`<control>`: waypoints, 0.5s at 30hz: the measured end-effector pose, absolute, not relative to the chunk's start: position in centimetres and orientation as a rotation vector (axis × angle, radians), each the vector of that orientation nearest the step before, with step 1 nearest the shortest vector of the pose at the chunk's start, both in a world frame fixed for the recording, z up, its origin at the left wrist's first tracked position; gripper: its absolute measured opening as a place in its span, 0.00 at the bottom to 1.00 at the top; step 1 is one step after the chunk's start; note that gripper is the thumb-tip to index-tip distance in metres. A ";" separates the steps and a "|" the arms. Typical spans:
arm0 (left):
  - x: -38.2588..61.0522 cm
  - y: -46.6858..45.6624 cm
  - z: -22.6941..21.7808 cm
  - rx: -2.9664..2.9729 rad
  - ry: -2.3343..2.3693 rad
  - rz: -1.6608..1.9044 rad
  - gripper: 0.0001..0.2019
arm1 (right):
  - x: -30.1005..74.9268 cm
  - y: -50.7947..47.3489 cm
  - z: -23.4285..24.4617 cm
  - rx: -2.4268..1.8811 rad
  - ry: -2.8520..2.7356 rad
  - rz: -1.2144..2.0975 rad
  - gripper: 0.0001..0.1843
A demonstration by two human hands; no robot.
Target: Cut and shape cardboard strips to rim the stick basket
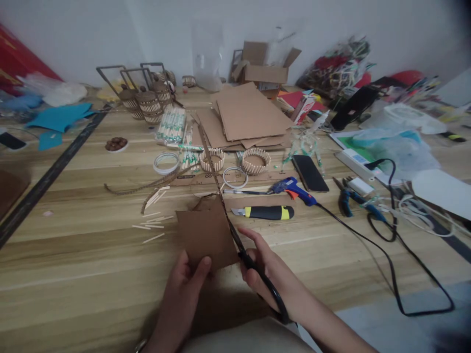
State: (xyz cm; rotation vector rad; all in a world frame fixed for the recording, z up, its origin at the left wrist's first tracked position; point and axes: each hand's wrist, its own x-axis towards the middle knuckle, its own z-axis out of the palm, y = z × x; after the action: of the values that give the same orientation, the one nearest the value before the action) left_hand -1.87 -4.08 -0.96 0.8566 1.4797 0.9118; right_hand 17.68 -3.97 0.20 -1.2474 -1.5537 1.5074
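Observation:
My left hand [187,279] pinches the lower edge of a brown cardboard piece [206,235], thumb on top. Black-handled scissors [270,287] are in my right hand [267,264], their blades at the cardboard's right edge. From that edge a long narrow cardboard strip [209,162] rises up and away over the table. A utility knife [270,212] with a black and yellow handle lies just beyond my right hand. Behind it are a blue hot glue gun [290,189] and a white ring [235,178]. Loose small sticks [150,223] lie left of the cardboard.
Stacked cardboard sheets [253,113] lie at the back, behind two stick rings [256,161]. A phone [310,173], pliers [358,198] and a looping black cable [393,274] occupy the right. Small lidded barrels [149,105] and a dish of brown beads [117,144] stand left.

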 end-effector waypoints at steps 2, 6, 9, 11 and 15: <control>-1.8 -4.2 -1.0 0.834 1.450 0.878 0.24 | 17.6 -3.9 0.2 -1.277 -1.598 1.424 0.46; -1.6 -4.3 -1.0 0.772 1.422 0.863 0.25 | 17.5 -3.8 0.1 -1.335 -1.634 1.328 0.48; -1.4 -4.4 -1.5 0.688 1.337 0.901 0.26 | 17.4 -3.9 0.2 -1.355 -1.623 1.329 0.46; -1.4 -4.4 -1.8 0.639 1.272 0.925 0.26 | 17.4 -3.9 0.4 -1.349 -1.608 1.327 0.45; -1.3 -4.5 -2.0 0.592 1.245 0.950 0.26 | 17.2 -3.9 0.2 -1.328 -1.560 1.356 0.44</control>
State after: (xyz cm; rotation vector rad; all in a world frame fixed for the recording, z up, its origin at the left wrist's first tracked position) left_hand -1.27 -4.47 -1.98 0.5924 1.2454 0.9500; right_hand 17.25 -3.91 0.18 -1.3282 -1.5597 1.3563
